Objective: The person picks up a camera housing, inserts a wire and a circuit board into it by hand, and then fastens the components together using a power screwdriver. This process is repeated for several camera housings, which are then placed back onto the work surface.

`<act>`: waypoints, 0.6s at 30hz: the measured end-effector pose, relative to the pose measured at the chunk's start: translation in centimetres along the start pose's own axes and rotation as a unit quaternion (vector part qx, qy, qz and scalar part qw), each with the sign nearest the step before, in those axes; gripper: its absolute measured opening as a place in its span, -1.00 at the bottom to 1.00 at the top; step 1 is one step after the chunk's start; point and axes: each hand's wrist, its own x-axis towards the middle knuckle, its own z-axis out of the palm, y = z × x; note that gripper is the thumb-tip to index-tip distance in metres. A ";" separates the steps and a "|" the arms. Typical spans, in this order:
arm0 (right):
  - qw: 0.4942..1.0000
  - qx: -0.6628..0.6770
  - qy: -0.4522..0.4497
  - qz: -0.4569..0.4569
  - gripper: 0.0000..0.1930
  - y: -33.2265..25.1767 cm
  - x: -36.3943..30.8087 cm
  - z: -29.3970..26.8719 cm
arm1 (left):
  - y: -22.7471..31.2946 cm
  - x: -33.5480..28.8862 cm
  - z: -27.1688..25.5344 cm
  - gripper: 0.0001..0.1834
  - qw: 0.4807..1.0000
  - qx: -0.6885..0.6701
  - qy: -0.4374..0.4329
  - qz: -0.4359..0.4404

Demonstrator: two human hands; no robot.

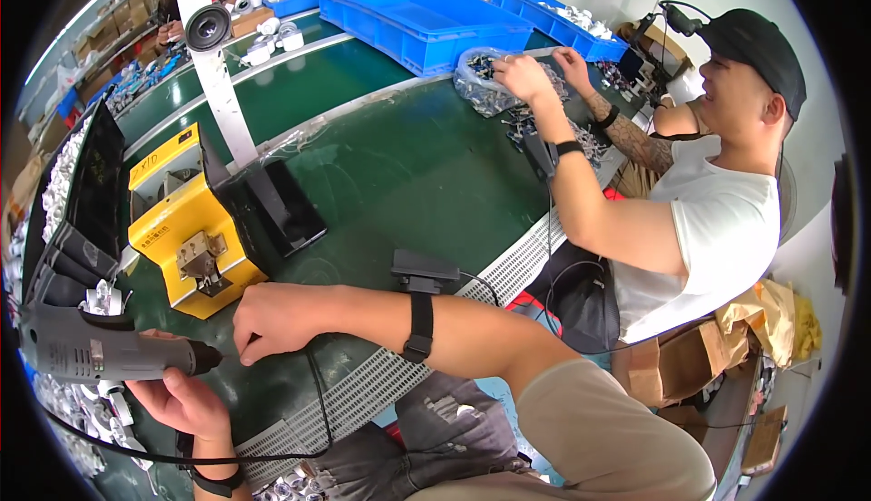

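My left hand (181, 403) is at the lower left, wrapped around the handle of a grey electric screwdriver (95, 351) that lies level with its black tip pointing right. My right hand (270, 318) reaches across from the right, fingers pinched together just beside the screwdriver's tip; whether anything small sits between the fingertips cannot be seen. A black strap (419, 324) with a small black box is on my right forearm. A yellow screw-feeder box (186, 229) stands on the green belt (408, 174) just above my right hand.
A black stand (272, 206) with a white post (213, 65) rises behind the yellow box. Blue bins (417, 11) sit at the back. A co-worker at the right has both hands at a clear bag of small parts (481, 83). White parts (63, 406) pile at the left. A black cable (319, 410) loops below my arm.
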 end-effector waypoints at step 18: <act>0.997 0.047 0.015 0.052 -0.83 -1.2 0.8 -0.5 | 1.8 0.1 1.6 -0.46 0.996 -0.044 -0.065 -0.050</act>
